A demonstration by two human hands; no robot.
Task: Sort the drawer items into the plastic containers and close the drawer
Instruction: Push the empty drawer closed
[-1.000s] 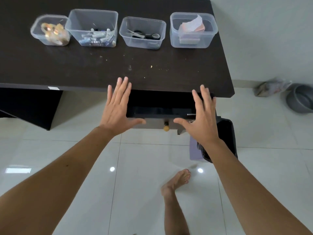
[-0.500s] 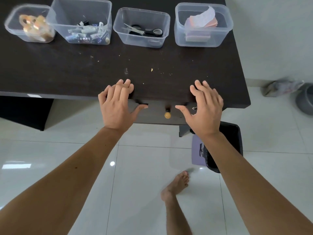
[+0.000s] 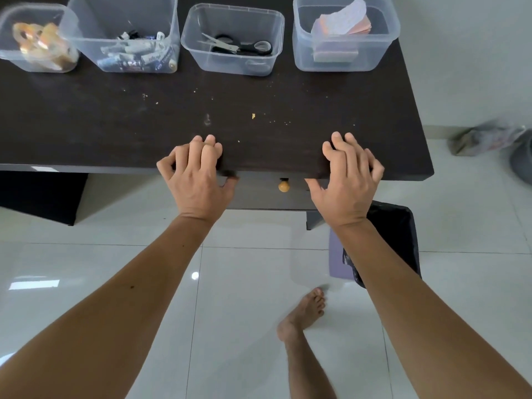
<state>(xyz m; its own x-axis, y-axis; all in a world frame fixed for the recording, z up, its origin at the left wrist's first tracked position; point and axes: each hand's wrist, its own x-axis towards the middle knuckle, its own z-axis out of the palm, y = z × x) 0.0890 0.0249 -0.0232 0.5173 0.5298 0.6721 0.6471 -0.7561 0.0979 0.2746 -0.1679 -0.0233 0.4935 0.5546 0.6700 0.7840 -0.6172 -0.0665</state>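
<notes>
Tabletop (image 3: 86, 116): dark, the biggest thing before me, filling the view from 9 to 2 o'clock; crumbs lie scattered on its middle.
Plastic containers: four in a row along the far edge. From 10 to 1 o'clock: tape rolls container (image 3: 34, 38), batteries container (image 3: 123, 36), scissors container (image 3: 233, 38), paper notes container (image 3: 345, 36). Each has items inside, so I judge the sorting done.
Drawer (image 3: 259, 197): under the near edge of the tabletop, between my hands. Only its grey front shows; it looks pushed in or very nearly so. I cannot tell whether it sits fully flush.
Left hand (image 3: 195, 180): my fingers (image 3: 208, 151) are curled over the tabletop edge, tips resting on top, holding nothing; the thumb lies below the edge at the drawer front.
Right hand (image 3: 345, 180): the same pose at the drawer's other side, fingers bent and close together on the tabletop, thumb under the edge.
Knob (image 3: 283, 186): small, yellow, round, at the centre of the drawer front, between my two thumbs, untouched.
Step in hand: finishing the close. To do it well I should press evenly with both thumbs so the front goes in square, keep my thumbs out of the gap beneath the edge, and feel for the stop.
</notes>
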